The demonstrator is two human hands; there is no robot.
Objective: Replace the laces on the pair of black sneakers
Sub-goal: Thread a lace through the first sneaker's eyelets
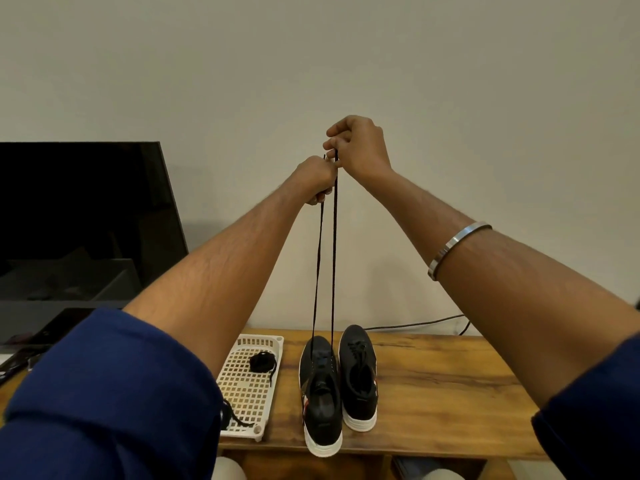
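Sleeves (114,393): my blue sleeves were pushed up past the elbows, nearest to me, low on both sides.
Bench (443,393): the wooden bench lay well below my raised hands and carried everything.
Near sneaker (322,403): this black sneaker with a white sole stood straight beneath my hands, toe pointing away from me, and the lace ran down into its front eyelets.
Far sneaker (358,375): its mate stood touching it on the right, set a little further back, already holding a black lace.
Tray (242,382): a white slotted tray sat below and left of my hands, with a coiled black lace (262,362) in it; another dark lace end lay at its near edge.
Lace (333,258): two black strands hung taut from my hands down to the near sneaker.
Bangle (453,245): a silver bangle ringed my right forearm.
Left hand (317,180): it was raised high, fingers curled around the lace ends.
Right hand (358,147): it was just above and touching the left, pinching the same lace.
Screen (79,216): a dark screen stood far off to the left of my hands, against the wall.
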